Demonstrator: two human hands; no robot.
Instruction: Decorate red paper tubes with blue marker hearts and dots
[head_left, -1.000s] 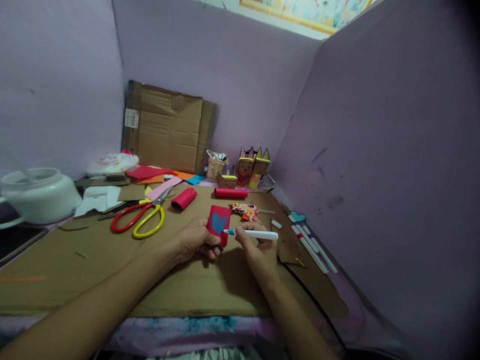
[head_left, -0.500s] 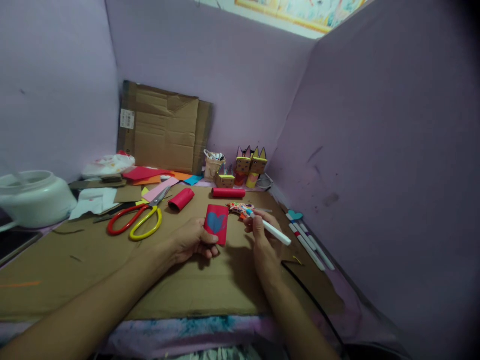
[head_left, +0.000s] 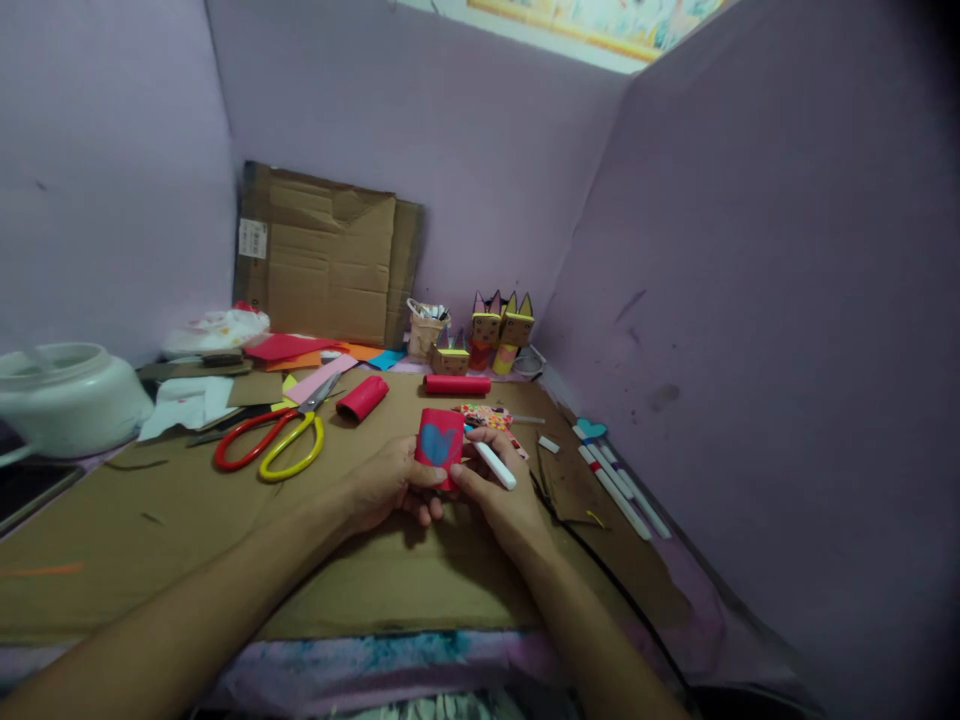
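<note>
Red paper-wrapped tube with blue heart (head_left: 439,445) clamped in left hand (head_left: 386,490), right of red-and-yellow scissors (head_left: 270,440), heart turned upward, steadied. White marker pen (head_left: 495,465) pinched in right hand (head_left: 499,495), tip at heart's edge; hands close together.

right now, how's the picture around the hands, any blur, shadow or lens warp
Head view: dim, even light with no glare. The left hand and right hand cast a soft shadow on the brown cardboard sheet. The red paper piece with a blue heart and the white plastic marker look reasonably sharp. The walls bend from the wide lens, and the right edge darkens.
</note>
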